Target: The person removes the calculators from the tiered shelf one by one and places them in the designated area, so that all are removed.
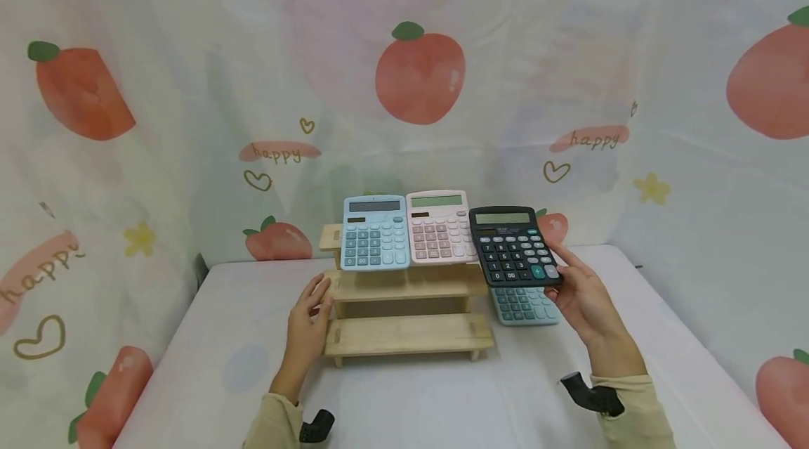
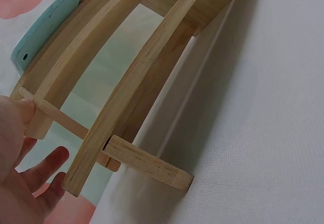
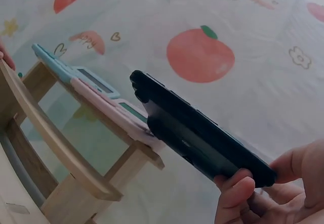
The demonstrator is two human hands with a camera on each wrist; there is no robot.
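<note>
My right hand (image 1: 584,301) grips a black calculator (image 1: 515,245) by its lower right corner, fingers beneath and thumb at the edge. It is tilted up at the right end of the top step of a wooden stepped rack (image 1: 407,343). A blue calculator (image 1: 374,235) and a pink calculator (image 1: 440,228) lean side by side on that top step. My left hand (image 1: 306,336) holds the left end of the rack's middle step, thumb and fingers about its edge; in the left wrist view its lower fingers (image 2: 48,168) are spread.
Another blue-green calculator (image 1: 526,307) lies right of the rack on the white-covered table (image 1: 253,365), partly hidden under the black one. A fruit-printed cloth (image 1: 505,83) hangs behind and at both sides. The rack's lower two steps bear nothing.
</note>
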